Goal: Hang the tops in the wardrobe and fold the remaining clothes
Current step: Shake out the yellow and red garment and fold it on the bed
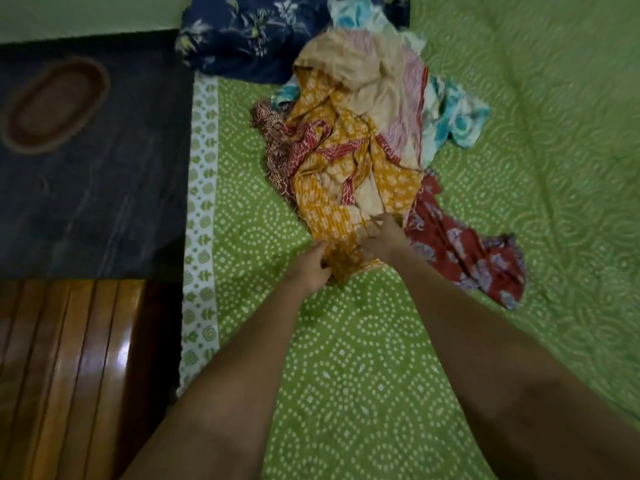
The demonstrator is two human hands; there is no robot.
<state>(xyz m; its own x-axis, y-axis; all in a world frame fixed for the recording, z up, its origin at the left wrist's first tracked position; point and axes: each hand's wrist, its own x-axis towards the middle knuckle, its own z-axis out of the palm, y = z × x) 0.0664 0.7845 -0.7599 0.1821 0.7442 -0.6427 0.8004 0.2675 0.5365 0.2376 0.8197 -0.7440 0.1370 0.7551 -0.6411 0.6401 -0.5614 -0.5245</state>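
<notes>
— Both forearms reach out over the green bedspread; the left hand and right hand each have their fingers curled, pinching the near edge of the mustard printed garment.

— So which step?

— Picking one piece out of the clothes pile on the bed — likely to sort it. Next it needs lifting clear of the red strap tangled across it. No basket or container shows.

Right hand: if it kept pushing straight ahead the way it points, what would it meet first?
The right hand already grips the mustard-yellow printed garment; going on, it would probably push deeper into that, then the cream cloth behind.
</notes>
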